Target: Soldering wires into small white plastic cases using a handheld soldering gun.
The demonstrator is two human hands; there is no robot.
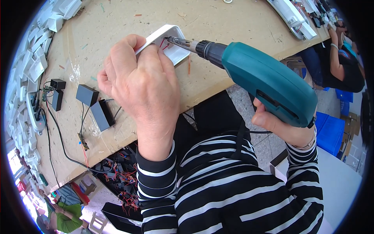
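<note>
A white plastic housing [180,54] is gripped by my left hand [142,84], its fingers and thumb bent round the near wall. The open side shows, with thin red wires inside. In my right hand [278,126] is a teal electric screwdriver [269,78], held by its grip. Its dark metal tip reaches into the housing beside the wires. The exact contact point at the tip is too small to make out. Both hands are over the table's near edge.
Black box-shaped adapters [103,115] with cables lie left on the table [218,23]. A power strip [36,117] and many white housings [37,66] line the left edge. Below stands a bin of black parts with red wires [120,175]. Another person [343,66] works at right.
</note>
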